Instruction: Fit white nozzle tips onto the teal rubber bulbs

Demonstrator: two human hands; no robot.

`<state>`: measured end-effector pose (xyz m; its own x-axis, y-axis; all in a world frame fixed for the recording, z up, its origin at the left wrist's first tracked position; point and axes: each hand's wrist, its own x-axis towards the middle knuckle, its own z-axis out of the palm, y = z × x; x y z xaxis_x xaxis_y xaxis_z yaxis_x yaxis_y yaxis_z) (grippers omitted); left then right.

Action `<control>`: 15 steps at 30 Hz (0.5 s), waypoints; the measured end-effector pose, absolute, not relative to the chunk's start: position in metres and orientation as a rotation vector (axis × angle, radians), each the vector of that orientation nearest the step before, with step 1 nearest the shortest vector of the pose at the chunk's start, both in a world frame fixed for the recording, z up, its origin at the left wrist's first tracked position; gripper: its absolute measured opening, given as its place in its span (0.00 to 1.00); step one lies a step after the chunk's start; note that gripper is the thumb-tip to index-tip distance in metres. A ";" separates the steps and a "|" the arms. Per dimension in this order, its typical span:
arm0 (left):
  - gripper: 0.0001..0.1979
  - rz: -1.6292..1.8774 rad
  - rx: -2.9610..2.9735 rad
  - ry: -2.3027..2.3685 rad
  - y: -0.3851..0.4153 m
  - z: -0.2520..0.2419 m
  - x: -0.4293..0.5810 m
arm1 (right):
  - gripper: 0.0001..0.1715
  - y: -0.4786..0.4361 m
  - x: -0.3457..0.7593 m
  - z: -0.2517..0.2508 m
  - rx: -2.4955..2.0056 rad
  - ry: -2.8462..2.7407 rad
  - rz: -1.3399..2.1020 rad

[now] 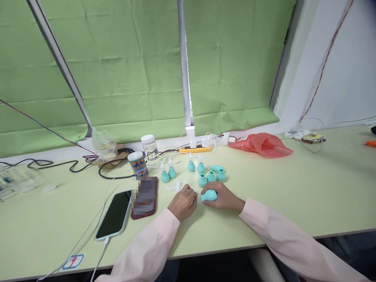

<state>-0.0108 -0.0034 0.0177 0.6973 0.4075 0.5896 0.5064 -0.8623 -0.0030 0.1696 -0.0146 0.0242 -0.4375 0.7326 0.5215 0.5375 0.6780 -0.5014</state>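
My right hand (pixel 220 196) is wrapped round a teal rubber bulb (pixel 209 195), which lies on its side with its neck toward the left. Close beside it, my left hand (pixel 185 201) is closed, its fingertips pinching a small clear nozzle (pixel 198 195) at the bulb's neck; most of the nozzle is hidden. Behind the hands stand several open teal bulbs (pixel 211 176) without tips. One more teal bulb (pixel 217 168) lies on its side. Upright bulbs with clear tips, such as this nasal aspirator (pixel 165 176), stand farther back. Loose clear nozzles (pixel 177 187) lie just beyond my left hand.
Two phones, one dark red (pixel 144 197) and one light-cased (pixel 114 215) with a cable, lie at left. Behind them stand a printed can (pixel 138 164) and a clear jar (pixel 150 148). A yellow power strip (pixel 195 149) and red bubble wrap (pixel 261 145) lie along the back.
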 end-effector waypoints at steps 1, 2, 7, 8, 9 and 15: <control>0.05 -0.912 -2.731 -0.765 -0.004 0.018 -0.010 | 0.09 -0.014 0.169 0.024 -0.994 -2.128 0.333; 0.05 -0.932 -2.723 -0.787 -0.004 0.018 -0.010 | 0.09 -0.014 0.169 0.023 -1.017 -2.107 0.329; 0.06 -1.069 -2.705 -0.876 -0.005 0.019 -0.008 | 0.07 -0.013 0.169 0.024 -1.101 -2.018 0.339; 0.06 -1.106 -2.705 -0.895 -0.006 0.020 -0.008 | 0.07 -0.013 0.169 0.024 -1.111 -2.002 0.341; 0.05 -1.144 -2.705 -0.912 -0.006 0.020 -0.009 | 0.07 -0.013 0.169 0.025 -1.120 -1.985 0.340; 0.04 -1.303 -2.652 -0.984 -0.006 0.017 -0.007 | 0.08 -0.014 0.165 0.026 -1.167 -1.930 0.307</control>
<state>-0.0073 -0.0064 0.0173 0.4501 0.5267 0.7211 0.5496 -0.7999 0.2412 0.1654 -0.0143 0.0256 -0.2147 0.8193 0.5316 0.6140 0.5366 -0.5789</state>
